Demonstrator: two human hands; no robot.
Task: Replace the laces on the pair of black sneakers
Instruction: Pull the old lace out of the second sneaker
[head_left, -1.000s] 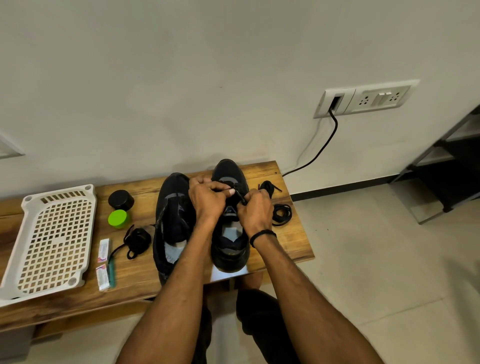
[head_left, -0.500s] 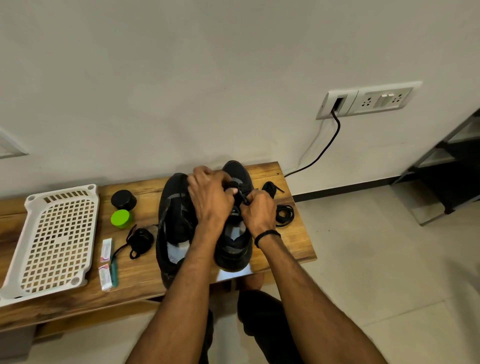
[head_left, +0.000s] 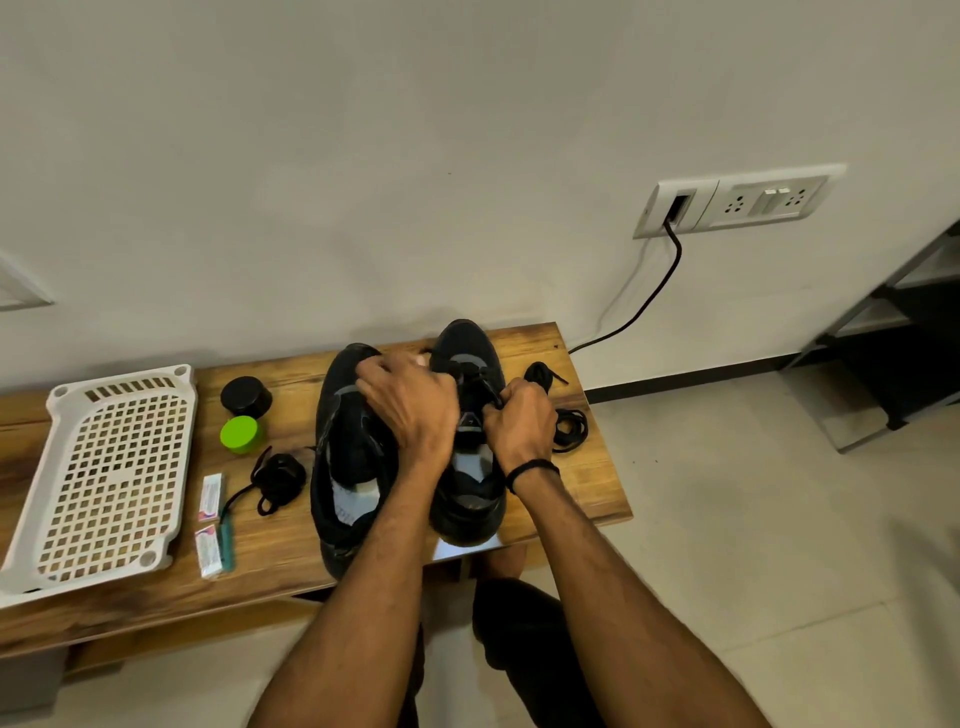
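"Which step was I on?"

"Lacing. Your right hand (head_left: 519, 423) pinched the black lace (head_left: 480, 383) at the right sneaker (head_left: 467, 501)'s eyelets on the tabletop (head_left: 571, 493). Your left hand (head_left: 410, 405), blurred, lay over the uppers, and I couldn't tell its grip. Next, I'd judge, came threading the following eyelet."

"Counts?"

"Two sneakers, the left sneaker (head_left: 348, 447) apparently unlaced. Two loose laces: a lace bundle (head_left: 278, 480) left, a lace coil (head_left: 569, 428) right."

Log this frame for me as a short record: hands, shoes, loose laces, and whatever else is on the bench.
left hand: over the lacing of the worked sneaker; grip blurred
right hand: grips the black lace of that sneaker
other sneaker: beside it, insole showing
loose laces: tray-side coil; end coil
bench: also carries white tray, black jar, green jar
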